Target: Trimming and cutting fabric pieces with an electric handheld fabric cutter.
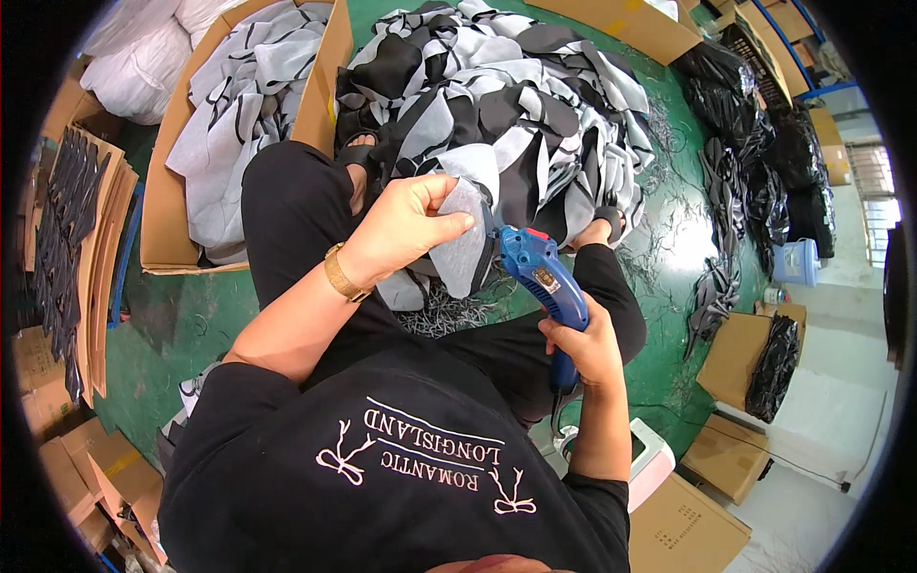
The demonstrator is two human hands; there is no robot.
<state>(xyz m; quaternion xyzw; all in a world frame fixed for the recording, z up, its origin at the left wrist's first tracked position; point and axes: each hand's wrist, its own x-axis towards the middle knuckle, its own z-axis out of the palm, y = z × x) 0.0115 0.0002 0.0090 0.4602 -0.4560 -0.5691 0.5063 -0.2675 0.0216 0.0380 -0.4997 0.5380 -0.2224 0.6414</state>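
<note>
Pinched between the thumb and fingers of my left hand point(420, 220) is a grey and black fabric piece point(460, 250), held up in front of me. My right hand point(590, 346) wraps round the handle of a blue electric fabric cutter point(546, 269) with a red button on top. The cutter's head meets the right edge of the fabric piece; its blade is too small to make out. Beyond my hands, a large heap of grey and black fabric pieces point(535, 105) spreads over the floor between my feet.
A cardboard box point(320, 105) full of similar pieces stands at the left. Thin black offcuts point(457, 317) litter the green floor point(669, 229). Black plastic bags point(721, 91) and a blue bucket point(796, 263) line the right. The cutter's cord runs down past a white stool point(651, 458).
</note>
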